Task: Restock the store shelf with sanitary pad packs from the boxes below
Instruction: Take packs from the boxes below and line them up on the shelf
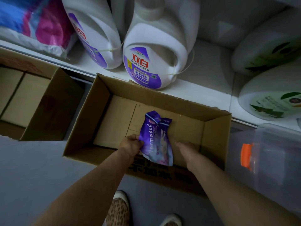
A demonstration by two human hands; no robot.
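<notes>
Pad pack, soft, light, crinkly inside the box: my left hand pinches its edge, right hand relaxed beside it.

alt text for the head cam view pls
A person's left hand pinches a crumpled purple pack inside an otherwise bare cardboard box on the floor, right hand open beside it. White detergent jugs stand on the shelf above.

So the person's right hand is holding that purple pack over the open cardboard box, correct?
Not quite: the head view shows the left hand holding the purple pack over the open cardboard box. The right hand is beside the pack, holding nothing.
</notes>
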